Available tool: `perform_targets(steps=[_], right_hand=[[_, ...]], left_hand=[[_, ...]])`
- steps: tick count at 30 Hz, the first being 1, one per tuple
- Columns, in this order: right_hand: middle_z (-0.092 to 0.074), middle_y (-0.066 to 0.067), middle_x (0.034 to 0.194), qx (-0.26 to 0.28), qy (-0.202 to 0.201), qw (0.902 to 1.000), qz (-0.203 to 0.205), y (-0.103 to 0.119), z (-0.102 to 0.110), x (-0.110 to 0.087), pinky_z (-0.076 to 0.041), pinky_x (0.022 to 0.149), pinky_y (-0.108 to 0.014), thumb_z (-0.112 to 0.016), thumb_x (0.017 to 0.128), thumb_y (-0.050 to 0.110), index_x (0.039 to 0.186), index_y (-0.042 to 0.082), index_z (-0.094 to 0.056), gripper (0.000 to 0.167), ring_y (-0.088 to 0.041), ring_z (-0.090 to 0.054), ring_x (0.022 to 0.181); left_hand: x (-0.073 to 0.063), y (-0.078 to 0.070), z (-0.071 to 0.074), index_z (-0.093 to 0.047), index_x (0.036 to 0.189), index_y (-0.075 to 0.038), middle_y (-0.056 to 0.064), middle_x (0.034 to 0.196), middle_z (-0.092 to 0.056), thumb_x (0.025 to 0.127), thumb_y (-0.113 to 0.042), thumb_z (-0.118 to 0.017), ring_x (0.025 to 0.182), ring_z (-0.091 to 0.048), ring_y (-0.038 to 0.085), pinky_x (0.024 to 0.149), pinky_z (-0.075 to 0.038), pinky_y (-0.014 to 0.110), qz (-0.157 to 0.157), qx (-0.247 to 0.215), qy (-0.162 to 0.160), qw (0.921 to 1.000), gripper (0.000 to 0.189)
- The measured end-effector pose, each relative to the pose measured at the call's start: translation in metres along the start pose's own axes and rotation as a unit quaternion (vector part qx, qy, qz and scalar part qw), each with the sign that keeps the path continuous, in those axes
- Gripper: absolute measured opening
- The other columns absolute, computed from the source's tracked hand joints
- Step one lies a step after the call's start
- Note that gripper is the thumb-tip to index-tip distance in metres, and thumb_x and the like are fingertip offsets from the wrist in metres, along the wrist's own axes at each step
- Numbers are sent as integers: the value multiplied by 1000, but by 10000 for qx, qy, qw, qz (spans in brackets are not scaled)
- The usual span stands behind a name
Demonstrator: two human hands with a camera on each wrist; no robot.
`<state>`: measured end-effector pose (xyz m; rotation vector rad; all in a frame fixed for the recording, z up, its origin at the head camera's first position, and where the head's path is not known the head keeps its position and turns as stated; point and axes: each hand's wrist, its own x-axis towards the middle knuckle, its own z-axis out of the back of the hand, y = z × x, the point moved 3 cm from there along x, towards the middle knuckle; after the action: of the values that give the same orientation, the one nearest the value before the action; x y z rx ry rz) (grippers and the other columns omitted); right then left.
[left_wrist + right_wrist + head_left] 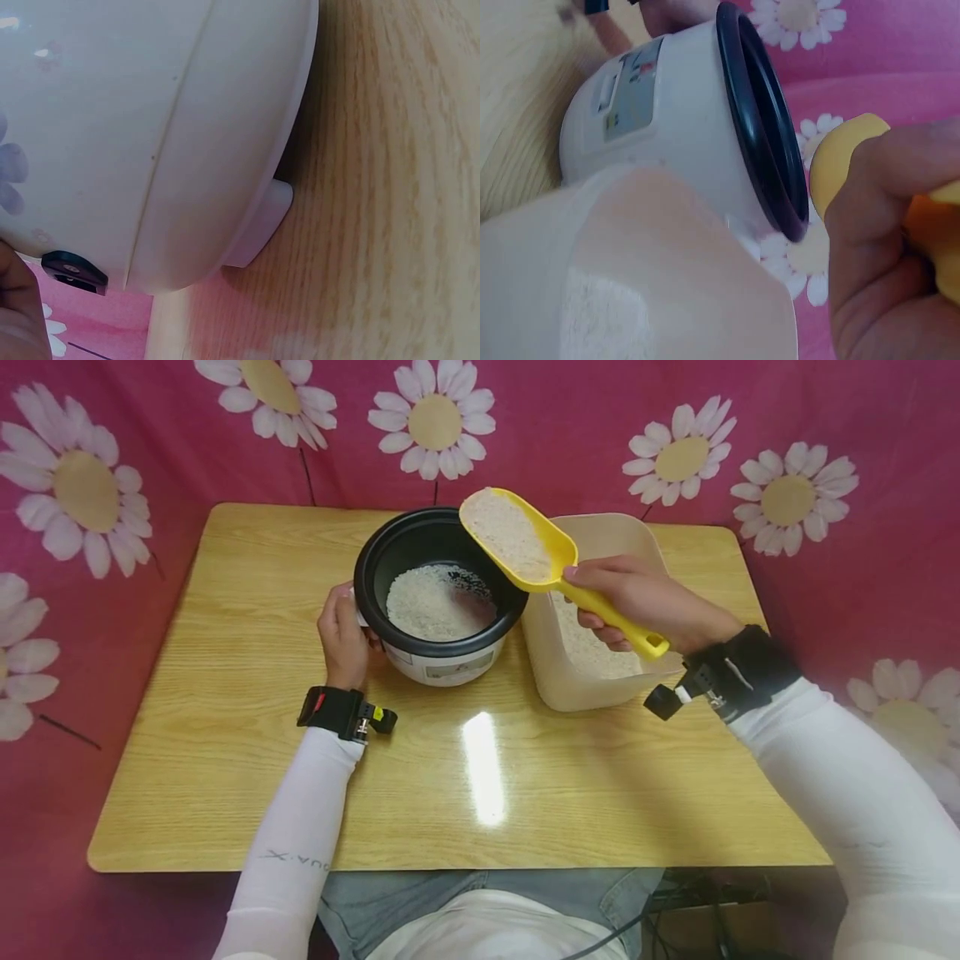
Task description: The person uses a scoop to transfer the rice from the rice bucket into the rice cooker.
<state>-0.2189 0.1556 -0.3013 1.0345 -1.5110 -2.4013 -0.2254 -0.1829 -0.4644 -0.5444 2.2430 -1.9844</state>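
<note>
A white rice cooker with a black rim stands on the table, white rice lying in its dark pot. My left hand grips the cooker's side handle. In the left wrist view the cooker's pale wall fills much of the picture, with part of that hand at the lower left edge. My right hand holds a yellow scoop by its handle. Rice heaps the scoop's bowl, which overlaps the cooker's right rim in the head view. In the right wrist view, fingers curl round the scoop's handle.
A translucent cream bin with rice inside stands right of the cooker, under the right hand. The wooden table meets a pink cloth with daisies at its back and sides. Cables hang below the front edge at right.
</note>
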Motion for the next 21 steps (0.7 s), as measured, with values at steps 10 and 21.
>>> perform_targets(steps=[10,21], right_hand=[[-56,-6,78,-963,-294,9947,228,12,-16,23,-46,54,-33,-56,103,51,113,7,-56,44,-24,-53,59],[-56,-5,69,-1849,-631,9806,131,18,-22,34,-45,56,-35,-56,102,53,120,19,-61,39,-28,-56,59]], left_hand=[[-2,1,0,-66,114,-20,-5,71,-55,110,-35,-39,49,-48,16,44,-44,25,68,-34,-21,10000,31],[-1,4,2,-67,115,-20,-5,71,-55,110,-34,-39,49,-46,17,43,-43,27,60,-9,-36,10000,32]])
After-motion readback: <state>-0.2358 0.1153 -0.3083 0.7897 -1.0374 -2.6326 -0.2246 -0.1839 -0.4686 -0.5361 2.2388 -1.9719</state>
